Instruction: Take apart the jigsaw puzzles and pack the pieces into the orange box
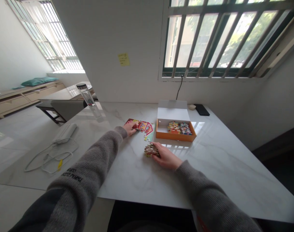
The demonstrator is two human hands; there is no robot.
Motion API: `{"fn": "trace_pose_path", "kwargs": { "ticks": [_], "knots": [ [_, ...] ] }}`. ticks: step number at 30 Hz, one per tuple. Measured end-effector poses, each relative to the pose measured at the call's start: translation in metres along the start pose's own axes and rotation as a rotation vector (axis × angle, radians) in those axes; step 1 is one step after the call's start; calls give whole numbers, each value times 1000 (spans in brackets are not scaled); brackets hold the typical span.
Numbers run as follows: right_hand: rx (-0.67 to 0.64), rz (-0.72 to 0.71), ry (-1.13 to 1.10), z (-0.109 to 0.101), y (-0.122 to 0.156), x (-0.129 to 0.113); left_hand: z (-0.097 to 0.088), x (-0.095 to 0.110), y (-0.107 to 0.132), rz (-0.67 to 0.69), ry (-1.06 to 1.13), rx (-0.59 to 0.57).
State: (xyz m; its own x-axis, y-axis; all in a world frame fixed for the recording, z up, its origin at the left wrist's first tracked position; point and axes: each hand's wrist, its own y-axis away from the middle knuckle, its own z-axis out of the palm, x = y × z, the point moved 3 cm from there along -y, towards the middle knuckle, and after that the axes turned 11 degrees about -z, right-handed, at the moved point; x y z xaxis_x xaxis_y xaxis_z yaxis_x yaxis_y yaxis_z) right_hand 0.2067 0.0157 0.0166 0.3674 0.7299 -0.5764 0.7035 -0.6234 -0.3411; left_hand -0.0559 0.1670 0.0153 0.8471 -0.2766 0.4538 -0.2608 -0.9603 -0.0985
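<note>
My left hand [130,128] rests on the near left part of a partly joined colourful jigsaw [144,126] lying flat on the white marble table [209,161]; its fingers curl onto a piece there. My right hand [165,155] lies nearer to me, fingers wrapped round a small stack of puzzle pieces [150,150] standing on the table. Just behind the stack sits an open orange box [175,135] with its white lid flipped up; more stacked pieces fill its right half.
A clear water bottle [87,94] stands at the table's far left. A white power adapter with looped cable [64,133] lies at the left. A black phone [202,110] and a small white object sit by the wall under the barred window.
</note>
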Motion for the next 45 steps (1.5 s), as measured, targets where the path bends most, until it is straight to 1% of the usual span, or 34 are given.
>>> {"fn": "trace_pose_path", "kwargs": {
  "ticks": [3,6,9,13,20,28,31,35,37,38,42,45],
  "knots": [
    [0,1,0,0,0,0,-1,2,4,42,-28,-19],
    [-1,1,2,0,0,-1,2,8,4,92,-55,-34],
    [2,1,4,-1,0,0,5,13,2,110,-88,-49],
    [7,-12,-2,0,0,2,2,14,3,70,-133,-50],
    [15,-7,4,0,1,1,-8,9,9,-7,-154,-33],
    [4,4,6,-1,-1,-1,-4,11,8,20,-162,-49],
    [3,6,6,-2,-1,-2,-5,10,13,32,-182,-16],
    [-7,12,4,-1,-1,-1,-10,6,29,20,-158,133],
    [-7,13,9,-1,-1,-1,-9,6,41,6,-112,188],
    [-6,12,11,-1,-1,0,-7,7,48,-7,-68,198],
    [-1,11,13,-1,-1,-1,9,14,75,-106,327,220],
    [5,4,9,-1,-1,-1,20,23,88,-145,537,232]
  ]
}}
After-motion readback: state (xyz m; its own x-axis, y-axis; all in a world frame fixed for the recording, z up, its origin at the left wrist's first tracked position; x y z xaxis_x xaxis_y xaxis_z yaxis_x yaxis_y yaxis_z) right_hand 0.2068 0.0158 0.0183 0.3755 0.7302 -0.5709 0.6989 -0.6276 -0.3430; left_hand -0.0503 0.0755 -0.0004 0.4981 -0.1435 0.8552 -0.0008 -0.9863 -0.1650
